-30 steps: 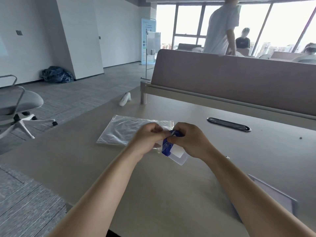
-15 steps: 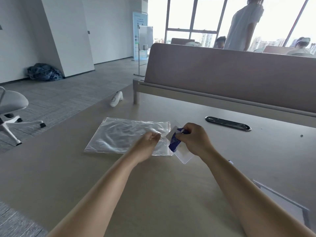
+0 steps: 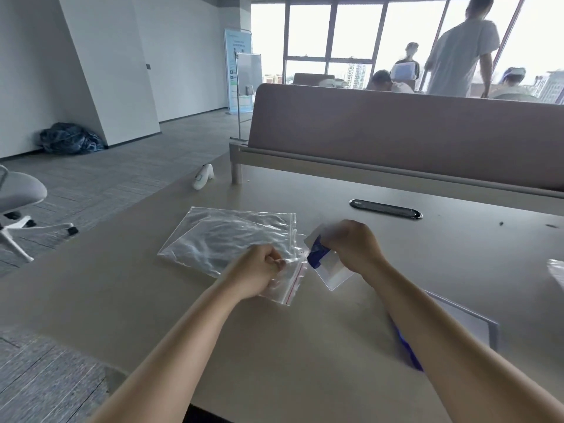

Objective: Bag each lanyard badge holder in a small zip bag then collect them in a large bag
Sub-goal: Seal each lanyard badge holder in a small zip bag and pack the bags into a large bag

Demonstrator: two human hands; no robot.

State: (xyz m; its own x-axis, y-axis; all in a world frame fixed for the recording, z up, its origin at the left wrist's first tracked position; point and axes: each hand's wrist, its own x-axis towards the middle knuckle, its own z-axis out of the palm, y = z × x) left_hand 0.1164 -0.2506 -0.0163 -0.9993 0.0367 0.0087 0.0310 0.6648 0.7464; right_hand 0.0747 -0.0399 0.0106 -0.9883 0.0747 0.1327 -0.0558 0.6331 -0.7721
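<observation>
My right hand (image 3: 354,245) grips a clear badge holder (image 3: 332,271) with a bunched blue lanyard (image 3: 317,254), held just above the desk. To its left, my left hand (image 3: 258,270) pinches a small zip bag (image 3: 288,283) with a red seal line; the bag's mouth faces the badge holder and the two are a little apart. A large clear zip bag (image 3: 225,236) lies flat on the desk behind my left hand, lying flat with nothing visible inside.
The beige desk (image 3: 305,346) has a cable slot (image 3: 386,209) and a brown divider panel (image 3: 396,132) at the back. A flat grey-edged sheet (image 3: 476,319) and blue lanyard (image 3: 409,352) lie under my right forearm. A clear plastic item (image 3: 557,271) shows at the right edge. A white handheld device (image 3: 203,177) lies far left; an office chair (image 3: 18,196) stands on the floor.
My hands have drawn apart: the left pulled the small zip bag leftward, the right keeps the badge holder and lanyard. The camera view shifted left and closer.
</observation>
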